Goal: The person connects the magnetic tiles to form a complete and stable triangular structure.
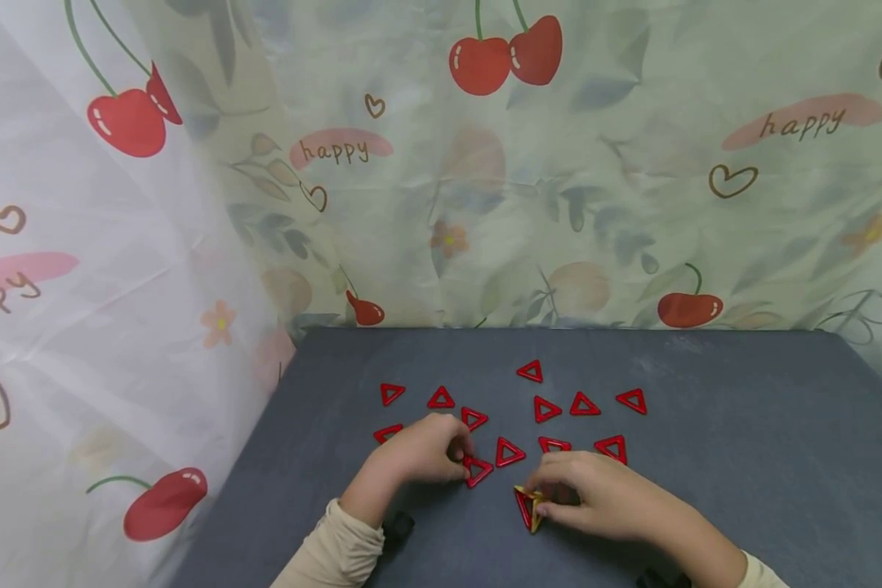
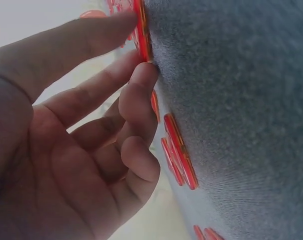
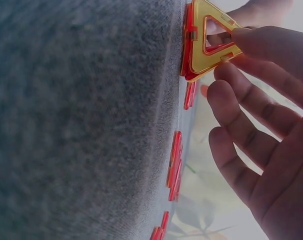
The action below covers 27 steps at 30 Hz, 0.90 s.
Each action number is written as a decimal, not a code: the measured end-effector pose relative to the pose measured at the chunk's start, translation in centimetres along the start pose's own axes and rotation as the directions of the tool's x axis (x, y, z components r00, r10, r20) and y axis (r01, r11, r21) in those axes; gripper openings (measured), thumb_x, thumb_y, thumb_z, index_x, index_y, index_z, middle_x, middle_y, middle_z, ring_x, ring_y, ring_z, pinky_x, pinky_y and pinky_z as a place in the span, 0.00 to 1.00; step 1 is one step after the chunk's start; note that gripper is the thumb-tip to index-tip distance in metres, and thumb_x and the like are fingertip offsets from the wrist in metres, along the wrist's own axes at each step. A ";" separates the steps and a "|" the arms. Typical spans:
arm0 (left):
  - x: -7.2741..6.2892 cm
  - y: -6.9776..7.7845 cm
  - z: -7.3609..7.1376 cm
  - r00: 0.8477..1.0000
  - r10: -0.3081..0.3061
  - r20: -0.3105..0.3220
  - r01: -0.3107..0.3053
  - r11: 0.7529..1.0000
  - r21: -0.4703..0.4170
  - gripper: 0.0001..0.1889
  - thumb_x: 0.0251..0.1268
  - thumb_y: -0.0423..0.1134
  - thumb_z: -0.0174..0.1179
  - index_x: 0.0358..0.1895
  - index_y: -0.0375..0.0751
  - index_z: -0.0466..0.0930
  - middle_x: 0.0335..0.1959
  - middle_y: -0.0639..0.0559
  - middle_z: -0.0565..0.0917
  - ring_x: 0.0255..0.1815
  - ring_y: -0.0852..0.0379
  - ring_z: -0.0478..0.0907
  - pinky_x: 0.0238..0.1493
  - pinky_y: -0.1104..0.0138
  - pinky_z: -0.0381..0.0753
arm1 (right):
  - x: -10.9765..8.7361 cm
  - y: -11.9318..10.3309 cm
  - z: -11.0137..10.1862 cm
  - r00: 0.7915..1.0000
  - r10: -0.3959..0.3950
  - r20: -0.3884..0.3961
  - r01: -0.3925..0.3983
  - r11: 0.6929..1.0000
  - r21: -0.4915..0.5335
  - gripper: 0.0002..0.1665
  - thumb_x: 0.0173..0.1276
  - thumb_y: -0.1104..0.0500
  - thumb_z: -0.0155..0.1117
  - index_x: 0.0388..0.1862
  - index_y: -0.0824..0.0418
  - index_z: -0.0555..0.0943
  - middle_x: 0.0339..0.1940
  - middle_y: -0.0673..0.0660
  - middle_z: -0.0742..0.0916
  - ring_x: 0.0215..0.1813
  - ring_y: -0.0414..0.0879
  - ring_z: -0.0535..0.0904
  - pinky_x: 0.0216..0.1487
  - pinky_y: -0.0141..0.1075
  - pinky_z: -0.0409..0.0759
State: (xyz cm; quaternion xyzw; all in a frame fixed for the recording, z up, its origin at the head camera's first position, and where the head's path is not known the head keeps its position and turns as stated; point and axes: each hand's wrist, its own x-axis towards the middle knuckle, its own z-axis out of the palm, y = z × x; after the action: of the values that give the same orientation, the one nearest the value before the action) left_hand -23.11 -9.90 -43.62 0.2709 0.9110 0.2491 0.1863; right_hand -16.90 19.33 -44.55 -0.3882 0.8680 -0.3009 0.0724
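Observation:
My right hand [image 1: 595,494] pinches a triangular tile with a yellow face [image 3: 199,60] between thumb and forefinger, holding it raised at an angle. It meets a red triangular tile [image 1: 524,508] along one edge; the right wrist view shows red close behind the yellow. To the left, my left hand [image 1: 429,451] has thumb and forefinger at another red triangular tile [image 1: 479,471]. In the left wrist view, that tile [image 2: 143,35] is pinched at its edge, low against the table, while the other fingers curl loosely.
Several red open-centred triangles, such as one beside the left hand [image 1: 510,452] and one farther back [image 1: 530,371], lie flat on the dark grey table [image 1: 742,441]. A patterned curtain [image 1: 412,204] rises at the back and left edges.

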 end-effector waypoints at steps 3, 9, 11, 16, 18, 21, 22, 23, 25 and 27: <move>-0.1 0.1 0.0 1.000 -0.002 0.012 0.002 1.000 -0.014 0.09 0.60 0.39 0.80 0.37 0.46 0.87 0.34 0.54 0.84 0.33 0.64 0.76 0.37 0.69 0.79 | 0.0 0.0 0.0 1.000 0.017 0.001 -0.017 1.000 -0.006 0.07 0.74 0.52 0.74 0.47 0.40 0.88 0.39 0.33 0.83 0.36 0.29 0.77 0.38 0.28 0.78; -0.3 0.6 0.2 0.999 0.005 0.051 -0.002 0.999 -0.053 0.11 0.57 0.39 0.82 0.32 0.45 0.86 0.29 0.56 0.82 0.30 0.64 0.76 0.34 0.69 0.78 | 0.1 0.0 0.0 0.999 0.048 0.000 -0.048 0.998 -0.032 0.05 0.73 0.49 0.75 0.43 0.38 0.86 0.37 0.32 0.82 0.37 0.28 0.78 0.39 0.29 0.80; -0.3 0.8 0.3 0.998 0.013 0.062 -0.010 0.998 -0.061 0.11 0.57 0.38 0.81 0.31 0.44 0.86 0.27 0.58 0.81 0.28 0.65 0.75 0.32 0.70 0.77 | 0.1 0.0 0.0 0.999 0.053 -0.005 -0.053 0.997 -0.049 0.05 0.72 0.48 0.75 0.42 0.37 0.86 0.37 0.31 0.82 0.36 0.28 0.78 0.39 0.29 0.80; -0.3 1.5 1.0 0.996 0.020 0.092 -0.015 0.999 -0.052 0.11 0.57 0.39 0.81 0.29 0.45 0.85 0.24 0.60 0.79 0.25 0.65 0.74 0.29 0.71 0.74 | 0.1 0.1 0.0 0.998 0.064 -0.008 -0.065 0.996 -0.062 0.04 0.73 0.45 0.74 0.40 0.37 0.85 0.35 0.31 0.81 0.35 0.28 0.77 0.37 0.29 0.78; -0.3 1.9 1.3 0.994 0.014 0.105 -0.010 0.999 -0.042 0.12 0.57 0.40 0.81 0.29 0.46 0.85 0.23 0.60 0.79 0.24 0.65 0.74 0.28 0.71 0.74 | 0.1 0.1 0.0 0.997 0.071 -0.007 -0.072 0.996 -0.060 0.04 0.73 0.44 0.74 0.40 0.38 0.85 0.34 0.32 0.81 0.35 0.28 0.77 0.37 0.29 0.78; -0.4 2.5 1.7 0.992 0.012 0.126 -0.008 1.000 -0.030 0.13 0.58 0.41 0.81 0.27 0.48 0.83 0.21 0.60 0.78 0.22 0.65 0.73 0.27 0.71 0.73 | 0.1 0.1 0.1 0.997 0.076 -0.003 -0.076 0.995 -0.060 0.04 0.73 0.44 0.74 0.40 0.38 0.86 0.34 0.32 0.81 0.35 0.28 0.77 0.37 0.29 0.78; -0.4 2.8 1.7 0.991 0.014 0.131 -0.011 1.000 -0.028 0.13 0.58 0.41 0.81 0.27 0.48 0.83 0.21 0.60 0.78 0.22 0.65 0.73 0.26 0.71 0.73 | 0.1 0.1 0.1 0.997 0.077 -0.003 -0.077 0.995 -0.061 0.05 0.73 0.44 0.74 0.40 0.38 0.86 0.34 0.32 0.81 0.35 0.28 0.77 0.37 0.29 0.78; -0.4 3.0 1.8 0.991 0.016 0.136 -0.013 1.000 -0.024 0.13 0.58 0.41 0.81 0.27 0.48 0.83 0.21 0.60 0.78 0.22 0.65 0.73 0.26 0.71 0.73 | 0.1 0.1 0.0 0.997 0.077 -0.002 -0.077 0.995 -0.060 0.05 0.73 0.43 0.74 0.40 0.38 0.86 0.34 0.32 0.81 0.35 0.28 0.77 0.37 0.29 0.78; -0.5 3.4 1.9 0.989 0.023 0.146 -0.021 1.000 -0.015 0.14 0.59 0.41 0.80 0.26 0.50 0.82 0.20 0.60 0.77 0.21 0.65 0.72 0.26 0.71 0.72 | 0.1 0.2 0.0 0.997 0.077 0.001 -0.076 0.996 -0.055 0.05 0.73 0.43 0.73 0.40 0.39 0.85 0.33 0.32 0.81 0.35 0.28 0.77 0.37 0.29 0.78; -0.5 3.6 2.1 0.988 0.035 0.153 -0.034 0.999 -0.009 0.14 0.60 0.42 0.80 0.26 0.50 0.81 0.20 0.60 0.77 0.21 0.65 0.72 0.26 0.71 0.72 | 0.2 0.2 0.0 0.997 0.077 0.003 -0.077 0.996 -0.051 0.06 0.72 0.42 0.73 0.39 0.38 0.85 0.33 0.32 0.81 0.35 0.28 0.77 0.37 0.29 0.79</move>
State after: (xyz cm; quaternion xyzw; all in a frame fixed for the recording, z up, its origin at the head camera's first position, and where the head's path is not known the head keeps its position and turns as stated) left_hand -20.31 -6.81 -43.21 0.3046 0.8883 0.2336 0.2522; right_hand -17.11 19.29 -44.66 -0.3567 0.8896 -0.2750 0.0762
